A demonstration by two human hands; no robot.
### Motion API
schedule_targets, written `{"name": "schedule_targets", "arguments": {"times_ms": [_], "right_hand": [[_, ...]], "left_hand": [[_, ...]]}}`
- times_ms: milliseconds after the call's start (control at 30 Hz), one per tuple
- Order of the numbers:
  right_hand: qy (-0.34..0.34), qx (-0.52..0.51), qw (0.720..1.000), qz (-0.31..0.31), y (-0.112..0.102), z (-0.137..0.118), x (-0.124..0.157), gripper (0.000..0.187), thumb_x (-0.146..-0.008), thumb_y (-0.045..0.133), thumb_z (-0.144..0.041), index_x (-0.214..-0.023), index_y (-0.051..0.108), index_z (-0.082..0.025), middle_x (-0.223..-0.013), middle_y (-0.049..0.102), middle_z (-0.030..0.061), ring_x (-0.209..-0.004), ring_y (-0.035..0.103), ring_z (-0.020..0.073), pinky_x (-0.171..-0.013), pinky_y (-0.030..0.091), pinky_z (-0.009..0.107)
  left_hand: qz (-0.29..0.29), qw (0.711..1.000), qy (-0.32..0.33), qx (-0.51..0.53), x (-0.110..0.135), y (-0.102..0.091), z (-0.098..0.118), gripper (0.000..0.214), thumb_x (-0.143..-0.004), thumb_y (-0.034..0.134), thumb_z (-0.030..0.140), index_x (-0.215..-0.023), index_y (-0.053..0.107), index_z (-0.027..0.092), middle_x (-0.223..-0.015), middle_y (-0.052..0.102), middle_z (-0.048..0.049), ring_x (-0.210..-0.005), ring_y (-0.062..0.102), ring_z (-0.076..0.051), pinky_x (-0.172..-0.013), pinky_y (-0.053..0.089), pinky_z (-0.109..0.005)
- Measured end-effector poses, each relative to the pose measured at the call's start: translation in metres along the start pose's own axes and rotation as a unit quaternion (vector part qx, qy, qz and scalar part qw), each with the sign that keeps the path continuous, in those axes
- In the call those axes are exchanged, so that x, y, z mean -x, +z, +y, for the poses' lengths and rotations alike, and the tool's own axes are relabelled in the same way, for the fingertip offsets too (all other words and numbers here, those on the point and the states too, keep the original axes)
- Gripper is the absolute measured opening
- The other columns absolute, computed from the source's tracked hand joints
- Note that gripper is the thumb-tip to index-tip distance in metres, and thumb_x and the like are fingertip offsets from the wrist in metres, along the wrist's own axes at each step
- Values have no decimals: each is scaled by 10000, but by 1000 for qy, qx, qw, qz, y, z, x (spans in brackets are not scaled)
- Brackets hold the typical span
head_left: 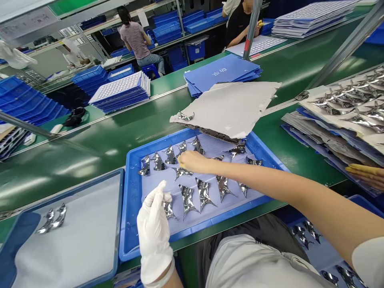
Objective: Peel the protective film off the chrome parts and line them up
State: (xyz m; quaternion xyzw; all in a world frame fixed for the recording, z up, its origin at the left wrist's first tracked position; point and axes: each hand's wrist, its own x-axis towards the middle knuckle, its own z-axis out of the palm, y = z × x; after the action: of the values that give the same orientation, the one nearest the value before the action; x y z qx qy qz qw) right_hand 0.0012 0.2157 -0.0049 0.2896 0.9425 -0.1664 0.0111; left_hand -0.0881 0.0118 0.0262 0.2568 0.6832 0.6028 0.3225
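Note:
A blue tray (132,208) lined with pale sheet holds several shiny, pointed metal parts (204,192). My left hand (154,226), in a white glove, hovers over the tray's near left side, with its fingers pinched on one metal part (169,209). My bare right hand (193,161), wearing a yellow fingertip cover, reaches across the tray's middle. Its fingers are curled together at a part (181,172) lying on the sheet. What the fingertips hold is hidden.
A second blue tray (118,224) at the near left holds two parts (54,218). Torn grey cardboard (231,108) overlaps the main tray's far edge. Stacked sheets of parts (345,104) sit right, with another person's fingers (364,173) there. Green conveyor belt (90,148); workers stand behind it.

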Motion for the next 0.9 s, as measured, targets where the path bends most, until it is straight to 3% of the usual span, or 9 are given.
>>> {"name": "schedule_targets", "arguments": {"times_ms": [100, 267, 367, 500, 533, 633, 700, 800, 900], "right_hand": [[-57, 21, 998, -15, 15, -15, 8, 144, -862, 562, -53, -885, 703, -73, -974, 701, 169, -1011, 600, 266, -871, 421, 354], [-78, 11, 997, -5, 25, -21, 12, 219, -826, 507, 36, -889, 701, -43, -914, 704, 190, -967, 601, 253, -904, 377, 382], [-69, -34, 997, 20, 8, -20, 23, 222, -850, 493, 18, -945, 688, -30, -925, 704, 186, -920, 609, 242, -860, 391, 372], [-70, -147, 986, 28, -26, -20, 59, 216, -969, 500, -207, -1055, 671, -106, -884, 709, 74, -736, 607, 139, -678, 425, 249], [-72, -205, 976, 29, -32, -20, 71, 216, -965, 524, -241, -1066, 670, -119, -881, 707, 51, -715, 601, 116, -653, 427, 222], [-57, -418, 906, 24, -41, -20, 108, 197, -900, 617, -238, -1040, 689, -120, -874, 704, 37, -708, 596, 107, -629, 440, 206], [-59, -476, 877, 16, -41, -20, 129, 191, -893, 620, -233, -1030, 701, -127, -849, 703, 36, -701, 599, 117, -621, 444, 216], [-102, -446, 888, 43, -38, -23, 152, 177, -920, 595, -210, -1029, 710, -132, -863, 705, 54, -737, 605, 135, -672, 450, 236], [-140, -392, 905, 91, -37, -27, 167, 180, -960, 568, -223, -1032, 710, -139, -877, 706, 69, -769, 586, 149, -730, 442, 249]], "left_hand": [[-1, 1000, 4, 2, 1, 1, 1, 376, -854, 663, 437, -1170, 698, 235, -890, 654, -16, -803, 588, -127, -806, 472, -247], [-1, 1000, -10, 8, 2, 1, 2, 389, -844, 680, 435, -1178, 693, 236, -887, 657, -14, -813, 594, -134, -805, 474, -252], [27, 999, -5, 31, 1, 1, 3, 378, -814, 716, 410, -1149, 708, 234, -859, 660, -1, -784, 591, -121, -797, 473, -234], [64, 998, 6, 21, 5, 9, 9, 368, -831, 699, 414, -1148, 709, 229, -913, 688, -6, -811, 593, -115, -828, 465, -216], [58, 998, 3, 10, 7, 12, 12, 370, -840, 691, 413, -1161, 703, 230, -979, 699, -18, -850, 603, -123, -849, 465, -223], [-4, 1000, -11, 19, 12, 26, 17, 404, -836, 699, 403, -1204, 683, 236, -1168, 681, -54, -1005, 622, -171, -930, 469, -271], [-67, 996, -14, 55, 15, 33, 19, 494, -807, 733, 393, -1273, 644, 255, -1171, 679, -60, -997, 636, -188, -928, 491, -297], [-134, 986, 10, 95, 18, 38, 16, 583, -781, 766, 340, -1336, 596, 291, -1125, 684, -47, -856, 633, -147, -823, 523, -254], [-146, 984, 26, 102, 22, 38, 11, 505, -808, 741, 294, -1299, 625, 294, -1108, 678, -39, -828, 603, -125, -798, 511, -229]]}}
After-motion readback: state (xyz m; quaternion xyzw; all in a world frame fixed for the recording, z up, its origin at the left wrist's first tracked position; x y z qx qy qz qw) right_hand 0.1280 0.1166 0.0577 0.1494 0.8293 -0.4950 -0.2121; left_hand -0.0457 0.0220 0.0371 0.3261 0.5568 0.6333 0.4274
